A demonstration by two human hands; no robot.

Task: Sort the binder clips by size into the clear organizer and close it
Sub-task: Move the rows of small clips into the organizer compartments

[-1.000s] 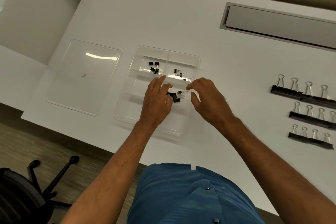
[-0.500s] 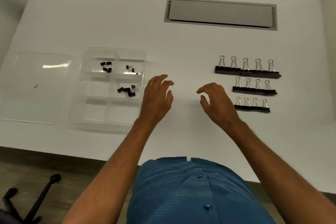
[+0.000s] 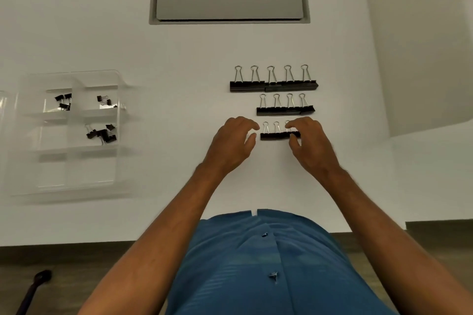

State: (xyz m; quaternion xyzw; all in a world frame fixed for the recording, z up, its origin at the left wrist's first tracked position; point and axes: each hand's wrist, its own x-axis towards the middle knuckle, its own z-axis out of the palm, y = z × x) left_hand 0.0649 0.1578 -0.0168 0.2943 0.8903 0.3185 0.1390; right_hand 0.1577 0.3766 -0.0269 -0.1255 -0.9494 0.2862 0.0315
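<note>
Three rows of black binder clips lie on the white table: the largest row farthest, a medium row in the middle, and the smallest row nearest. My right hand covers the right end of the smallest row, with index finger over the end clip's handle and thumb under its body. My left hand hovers at the row's left end, fingers loosely curled, holding nothing. The clear organizer sits far left, lid off, with tiny clips in three of its compartments.
A grey cable hatch is set into the table at the back. The organizer's clear lid peeks in at the left frame edge. A white partition borders the table on the right. A chair leg shows below the front edge.
Both hands left the organizer and moved right across the table to the nearest row of clips. My view swung right, so the organizer now sits far left.
</note>
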